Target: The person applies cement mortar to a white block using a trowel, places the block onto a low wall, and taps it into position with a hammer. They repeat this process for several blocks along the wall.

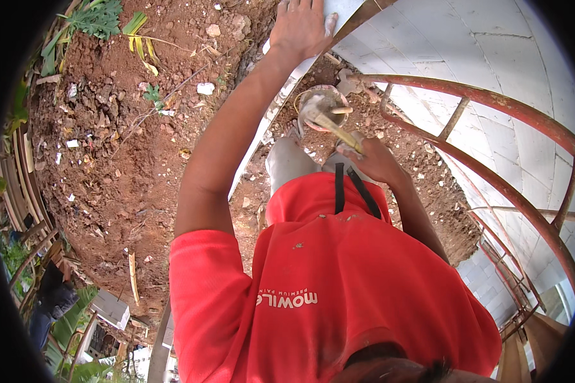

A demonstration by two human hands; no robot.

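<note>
My left hand (302,30) lies flat, fingers outstretched, on the pale top of a low block wall (281,96) at the upper middle. The thumb rests toward the wall's right side. On the right, my right hand (372,159) is closed round a yellow-handled tool (340,132). The tool slants up and left over a bucket (305,96); its far end is blurred, and I cannot tell its kind. Greyish material coats the inside of the bucket, and a short wooden handle (342,110) sticks out to the right. The bucket stands on the ground just beyond my feet.
A rusty metal scaffold frame (457,143) curves along the right, before a wall of large pale blocks (492,57). Rough reddish soil (128,179) with stones and scraps spreads left. Green leaves (96,18) lie upper left; planks (25,172) stand at the far left.
</note>
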